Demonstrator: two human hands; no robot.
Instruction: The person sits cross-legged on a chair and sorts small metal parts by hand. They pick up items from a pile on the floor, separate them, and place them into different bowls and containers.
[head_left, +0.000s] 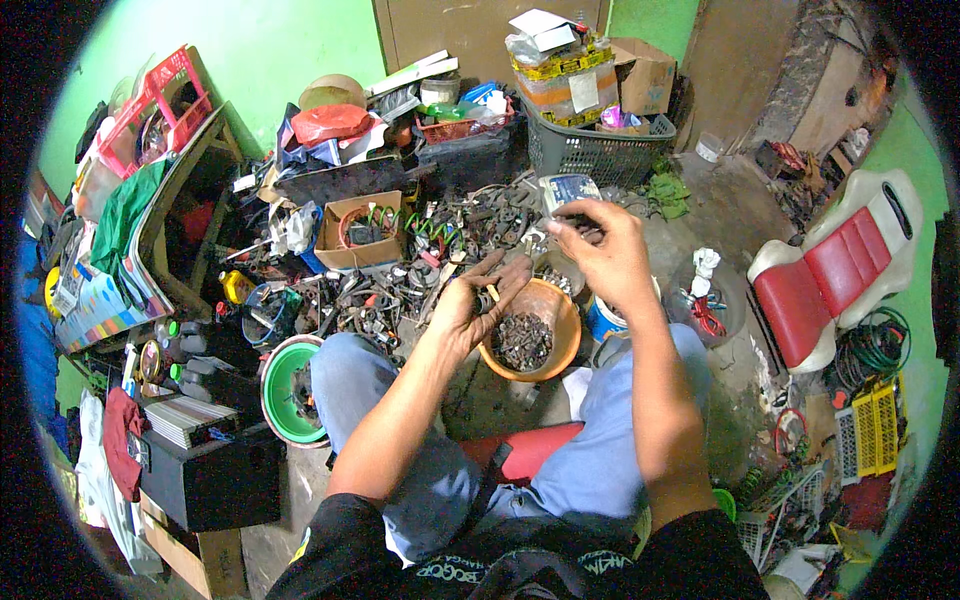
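Observation:
My left hand (480, 300) is palm up with blackened fingers, beside an orange bowl (574, 337) that holds many small dark metal pieces, perhaps screws and bolts (521, 341). A few small parts, one of them yellowish (493, 292), lie in that palm. Higher and to the right, my right hand (600, 232) is raised with thumb and forefinger close together; a small object seems to be pinched at their tips, too small to name. Beyond the hands spreads a heap of greasy metal parts (375, 292). A container with a printed label (570, 191) stands just behind my right hand.
A green basin (281, 397) stands by my left knee, near a cardboard box (360, 259) of parts. To the right are a blue tin (604, 319), a clear round container (705, 300) and a red and white seat (821, 277). A grey laundry basket (600, 154) stands at the back.

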